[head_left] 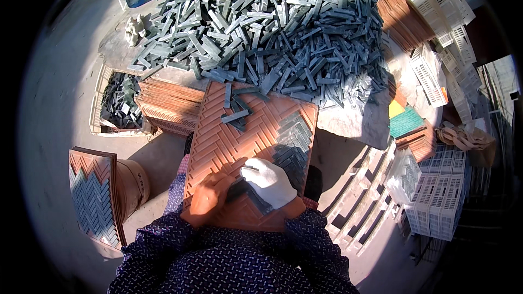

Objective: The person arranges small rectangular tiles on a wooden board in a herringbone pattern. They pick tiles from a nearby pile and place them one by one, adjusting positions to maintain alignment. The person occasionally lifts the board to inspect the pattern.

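An orange-brown herringbone mould tray [218, 136] slopes across my lap, its far end against the table. Dark grey-green stone strips [292, 149] fill slots along its right side; several loose strips [235, 115] lie on its far part. My bare left hand [211, 193] is over the tray's near half, fingers curled together. Close beside it, my right hand [269, 182] in a white glove has its fingers bent toward the left one. Whatever the fingertips hold is hidden. Dark strips show beneath and between both hands.
A large heap of stone strips [256, 27] covers the table ahead. On the left stand a crate of dark pieces [122, 100], stacked trays [169, 100] and a filled herringbone tray [95, 201]. To the right are a wooden pallet [357, 201] and white plastic crates [436, 201].
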`<state>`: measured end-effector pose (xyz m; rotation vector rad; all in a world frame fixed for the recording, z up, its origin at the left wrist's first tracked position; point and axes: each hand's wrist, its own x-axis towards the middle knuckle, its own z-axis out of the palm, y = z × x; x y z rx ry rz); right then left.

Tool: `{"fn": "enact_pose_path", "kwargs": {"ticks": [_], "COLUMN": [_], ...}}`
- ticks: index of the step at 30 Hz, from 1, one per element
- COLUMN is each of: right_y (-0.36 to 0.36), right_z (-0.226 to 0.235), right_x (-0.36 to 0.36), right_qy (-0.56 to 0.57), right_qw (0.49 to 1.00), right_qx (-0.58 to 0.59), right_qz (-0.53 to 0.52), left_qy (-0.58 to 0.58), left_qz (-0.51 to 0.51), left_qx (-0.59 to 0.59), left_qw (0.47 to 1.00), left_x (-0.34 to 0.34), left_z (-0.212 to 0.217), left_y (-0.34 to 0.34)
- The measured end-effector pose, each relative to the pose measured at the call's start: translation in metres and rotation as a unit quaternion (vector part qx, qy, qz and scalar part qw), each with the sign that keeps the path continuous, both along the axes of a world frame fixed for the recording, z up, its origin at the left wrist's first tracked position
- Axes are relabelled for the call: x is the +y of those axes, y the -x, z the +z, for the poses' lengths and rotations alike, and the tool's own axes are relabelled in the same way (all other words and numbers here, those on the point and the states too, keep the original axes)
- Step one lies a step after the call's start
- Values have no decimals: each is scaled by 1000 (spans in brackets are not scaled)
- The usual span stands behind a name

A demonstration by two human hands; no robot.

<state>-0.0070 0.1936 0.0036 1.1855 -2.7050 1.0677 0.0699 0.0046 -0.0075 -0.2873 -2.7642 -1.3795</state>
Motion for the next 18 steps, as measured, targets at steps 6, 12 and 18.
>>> {"fn": "enact_pose_path", "kwargs": {"ticks": [6, 12, 18], "right_y": [9, 23, 58], "right_z": [-3, 0, 14], "right_x": [-4, 11, 4], "right_qy": [-64, -18, -7], "right_qw": [998, 998, 995], "right_qx": [-2, -31, -48], "right_qz": [15, -51, -85], "left_qy": [6, 27, 48], "left_qz": [7, -42, -34], "left_qx": [50, 42, 82], "left_qw": [999, 998, 995], "left_x": [2, 3, 6], "left_z": [-11, -15, -16], "left_y": [-8, -8, -4]}}
